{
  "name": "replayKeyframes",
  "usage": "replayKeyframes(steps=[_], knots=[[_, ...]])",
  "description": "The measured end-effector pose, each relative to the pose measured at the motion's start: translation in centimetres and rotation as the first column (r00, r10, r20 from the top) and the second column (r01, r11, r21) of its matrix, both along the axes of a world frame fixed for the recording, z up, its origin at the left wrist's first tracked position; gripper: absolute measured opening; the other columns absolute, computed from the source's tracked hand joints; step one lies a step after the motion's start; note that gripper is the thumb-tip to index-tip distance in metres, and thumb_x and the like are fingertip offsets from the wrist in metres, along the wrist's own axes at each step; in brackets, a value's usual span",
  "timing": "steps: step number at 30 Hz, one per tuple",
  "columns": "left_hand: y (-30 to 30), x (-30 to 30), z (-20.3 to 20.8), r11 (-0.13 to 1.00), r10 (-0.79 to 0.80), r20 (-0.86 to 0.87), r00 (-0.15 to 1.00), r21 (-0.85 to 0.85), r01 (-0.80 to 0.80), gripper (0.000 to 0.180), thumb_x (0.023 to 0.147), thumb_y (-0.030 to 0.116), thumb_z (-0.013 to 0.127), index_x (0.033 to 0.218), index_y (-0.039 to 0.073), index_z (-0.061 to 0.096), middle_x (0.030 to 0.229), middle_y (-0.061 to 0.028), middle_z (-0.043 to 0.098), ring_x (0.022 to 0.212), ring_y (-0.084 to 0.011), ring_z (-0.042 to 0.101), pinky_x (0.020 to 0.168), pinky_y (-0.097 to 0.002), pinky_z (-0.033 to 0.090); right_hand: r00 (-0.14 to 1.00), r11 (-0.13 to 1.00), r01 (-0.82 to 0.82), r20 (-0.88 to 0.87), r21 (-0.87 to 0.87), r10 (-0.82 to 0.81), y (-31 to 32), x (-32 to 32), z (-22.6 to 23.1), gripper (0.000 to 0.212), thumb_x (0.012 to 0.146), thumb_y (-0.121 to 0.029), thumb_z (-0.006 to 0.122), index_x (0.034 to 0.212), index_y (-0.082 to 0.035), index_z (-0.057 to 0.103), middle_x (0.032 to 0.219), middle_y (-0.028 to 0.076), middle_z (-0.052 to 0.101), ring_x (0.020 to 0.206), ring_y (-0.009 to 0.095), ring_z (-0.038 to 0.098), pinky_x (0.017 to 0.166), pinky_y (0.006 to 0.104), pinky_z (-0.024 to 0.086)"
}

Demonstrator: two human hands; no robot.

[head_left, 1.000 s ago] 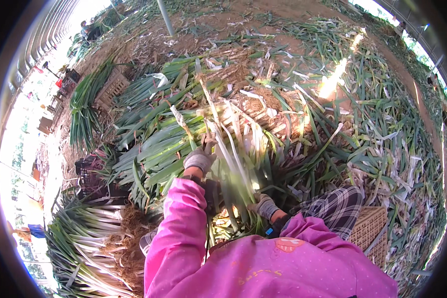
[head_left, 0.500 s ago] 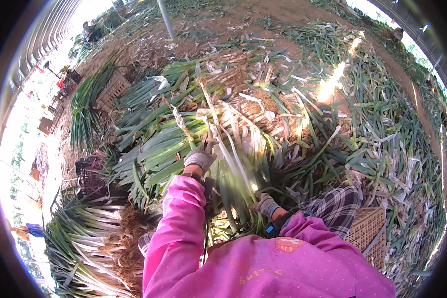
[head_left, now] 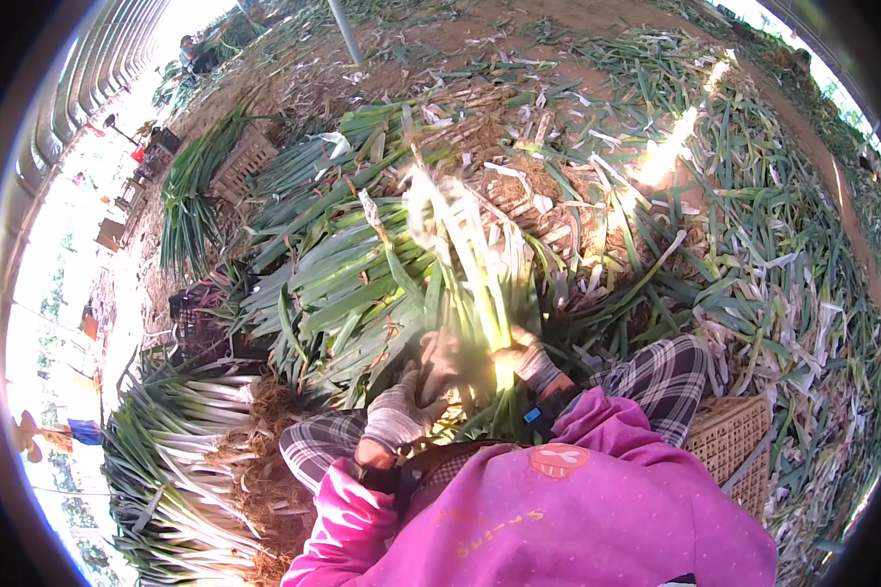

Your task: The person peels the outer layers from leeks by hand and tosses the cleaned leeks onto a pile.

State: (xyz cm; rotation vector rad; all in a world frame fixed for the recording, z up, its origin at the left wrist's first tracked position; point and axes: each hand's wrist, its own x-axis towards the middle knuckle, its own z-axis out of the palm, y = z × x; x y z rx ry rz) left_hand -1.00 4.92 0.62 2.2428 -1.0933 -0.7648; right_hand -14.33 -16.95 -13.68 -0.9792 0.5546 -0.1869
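In my right hand (head_left: 531, 360), gloved, are a few long green onions (head_left: 482, 293), gripped low on their green part. Their pale ends point up and away from me, and the tips are blurred. My left hand (head_left: 406, 406), also gloved, is to the left of these stalks, near my lap. Its fingers look spread, though partly smeared by motion, and no stalk shows in them. Beyond it lies a heap of untrimmed green onions (head_left: 352, 293) with broad leaves. At my left is a pile of cleaned green onions (head_left: 191, 440) with white stems and brown roots.
A tan plastic crate (head_left: 729, 440) stands at my right beside my plaid-covered knee (head_left: 661, 382). A dark crate (head_left: 198, 318) and another tan crate (head_left: 245, 161) are at the left. Leaf scraps (head_left: 764, 264) litter the ground at right. A metal pole (head_left: 345, 31) rises at the back.
My left hand has come back from the heap toward my lap, its fingers now apart. My right hand has risen slightly with the stalks. The view has shifted a little.
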Motion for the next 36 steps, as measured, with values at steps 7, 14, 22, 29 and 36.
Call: replayKeyframes(steps=[7, 14, 22, 29, 36], knots=[[-2.0, 2.1, -1.6, 0.974, 0.011, -0.017, 1.0, 0.226, -0.007, 0.073, 0.067, 0.047, 0.067, 0.12, 0.003, 0.043, 0.081, -0.0177, 0.063, 0.075, -0.0306, 0.062, 0.066, -0.0376, 0.048, 0.954, 0.966, 0.247, 0.159, 0.074, -0.255, -2.2, 0.1, 4.5, 0.047, 0.074, 0.0, 0.062, 0.117, -0.006, 0.044, 0.085, 0.014, 0.063, 0.062, 0.021, 0.061, 0.054, 0.0333, 0.052], [-6.6, 5.0, -1.5, 0.931, -0.024, 0.119, 0.993, 0.363, -0.021, 0.07, 0.067, 0.046, 0.066, 0.12, 0.006, 0.042, 0.096, -0.0201, 0.06, 0.088, -0.0341, 0.059, 0.076, -0.042, 0.046, 0.941, 0.949, 0.312, -0.126, -0.041, -0.314, -3.7, 8.2, 1.5, 0.034, 0.072, -0.003, 0.066, 0.104, -0.003, 0.053, 0.076, 0.007, 0.059, 0.061, 0.016, 0.057, 0.052, 0.0278, 0.051], [-9.3, 8.6, -4.3, 0.946, 0.037, -0.045, 0.998, 0.323, -0.021, 0.076, 0.065, 0.042, 0.068, 0.126, 0.007, 0.039, 0.097, -0.0221, 0.06, 0.091, -0.0351, 0.058, 0.078, -0.0408, 0.046, 0.795, 0.724, -0.098, -0.491, -0.683, -0.357, -6.3, 18.0, -5.2, 0.036, 0.067, -0.025, 0.063, 0.099, -0.01, 0.057, 0.096, 0.018, 0.061, 0.089, 0.035, 0.058, 0.079, 0.0401, 0.046], [-8.5, 7.1, 0.0, 0.902, -0.019, -0.06, 0.998, 0.429, 0.043, 0.079, 0.066, 0.047, 0.067, 0.127, 0.008, 0.037, 0.096, -0.0222, 0.06, 0.091, -0.0362, 0.058, 0.077, -0.0419, 0.046, 0.773, 0.718, -0.24, -0.576, -0.653, -0.265, -5.4, 18.4, -8.3, 0.041, 0.067, -0.031, 0.064, 0.099, -0.007, 0.055, 0.094, 0.02, 0.061, 0.089, 0.035, 0.058, 0.076, 0.0418, 0.047], [-4.9, 3.5, 0.2, 0.948, -0.075, 0.106, 0.992, 0.316, 0.038, 0.067, 0.067, 0.044, 0.065, 0.115, 0.001, 0.047, 0.091, -0.022, 0.061, 0.085, -0.0353, 0.059, 0.072, -0.0395, 0.046, 0.977, 0.894, 0.199, -0.157, 0.401, -0.147, -2.0, 12.7, -9.5, 0.037, 0.081, -0.031, 0.044, 0.107, -0.006, 0.053, 0.1, 0.017, 0.059, 0.086, 0.03, 0.058, 0.077, 0.0394, 0.046]])
